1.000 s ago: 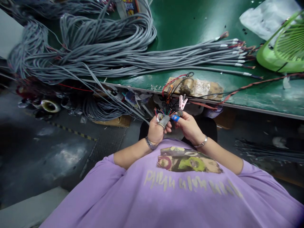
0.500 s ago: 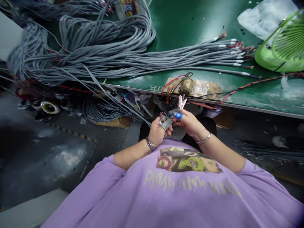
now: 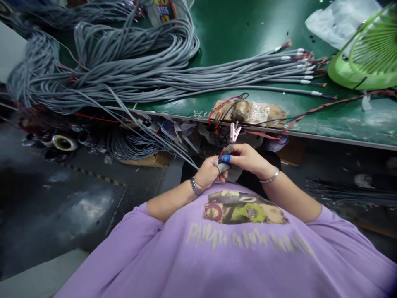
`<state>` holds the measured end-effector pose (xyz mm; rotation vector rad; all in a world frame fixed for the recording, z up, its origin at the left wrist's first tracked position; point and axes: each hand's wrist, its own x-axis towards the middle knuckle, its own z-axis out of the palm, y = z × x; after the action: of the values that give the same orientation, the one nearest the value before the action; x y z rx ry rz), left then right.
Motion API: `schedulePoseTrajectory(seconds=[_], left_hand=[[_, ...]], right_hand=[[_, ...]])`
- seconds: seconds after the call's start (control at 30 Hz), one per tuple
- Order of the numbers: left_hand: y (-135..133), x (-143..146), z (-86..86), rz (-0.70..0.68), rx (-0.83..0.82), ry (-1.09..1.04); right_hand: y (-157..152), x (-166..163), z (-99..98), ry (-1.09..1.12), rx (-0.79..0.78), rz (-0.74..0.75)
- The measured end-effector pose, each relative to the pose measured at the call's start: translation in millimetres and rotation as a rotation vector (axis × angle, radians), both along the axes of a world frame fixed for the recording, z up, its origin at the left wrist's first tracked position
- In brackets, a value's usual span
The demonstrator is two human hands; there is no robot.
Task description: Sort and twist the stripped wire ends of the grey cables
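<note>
Left hand (image 3: 208, 174): curled closed around a cable end (image 3: 226, 150), with a grey cover on one fingertip (image 3: 222, 167) pressed against it. A metal bracelet (image 3: 196, 186) sits on the wrist.
Right hand (image 3: 248, 159): fingers bent inward, pinching the same cable end from the right. One fingertip wears a blue cover (image 3: 226, 158), and there is a thin bangle (image 3: 270, 179) on the wrist.
Cable end: held between both hands, in the air just below the near edge of the tabletop (image 3: 248, 33) and in front of the purple shirt (image 3: 217, 256). A few short coloured wires show at its tip; they are too small to tell apart. Its grey length (image 3: 173, 150) runs up and to the left, off under the table edge.
Pink clip (image 3: 234, 132): hangs at the near edge of the tabletop, just above the hands.
Taped block (image 3: 257, 111): lies on the near edge, with red and black wires looped over its left end.
Grey cables (image 3: 149, 70): a thick bundle across the left half of the tabletop, their stripped ends reaching toward the right.
Green fan (image 3: 366, 58): at the far right corner, beside a plastic bag (image 3: 338, 18).
Twisted wire (image 3: 325, 105): red and black, along the right part of the tabletop.
Tape roll (image 3: 63, 142): below the left end of the table.
</note>
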<state>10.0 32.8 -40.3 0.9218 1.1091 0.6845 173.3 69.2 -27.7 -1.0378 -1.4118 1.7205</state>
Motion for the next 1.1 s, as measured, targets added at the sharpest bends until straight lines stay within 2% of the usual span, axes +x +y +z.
schedulePoseTrajectory(seconds=[0.13, 0.23, 0.37, 0.6, 0.87, 1.1], left_hand=[[-2, 0, -0.2, 0.105, 0.094, -0.001], [-3, -1, -2.8, 0.142, 0.148, -0.008], [-2, 0, -5.3, 0.125, 0.175, -0.021], [-1, -4, -1.4, 0.032, 0.123, 0.007], [0, -4, -9.1, 0.16, 0.178, -0.053], [1, -5, -8.9, 0.206, 0.185, -0.033]], right_hand=[[-3, 12, -8.1, 0.06, -0.155, -0.17], [-8, 16, -8.7, 0.024, -0.251, -0.179], [-11, 9, -5.1, 0.043, -0.201, -0.161], [-3, -3, -1.9, 0.047, -0.086, -0.101], [-6, -11, -7.1, 0.043, -0.12, -0.269], [-10, -2, -5.7, 0.099, -0.272, -0.209]])
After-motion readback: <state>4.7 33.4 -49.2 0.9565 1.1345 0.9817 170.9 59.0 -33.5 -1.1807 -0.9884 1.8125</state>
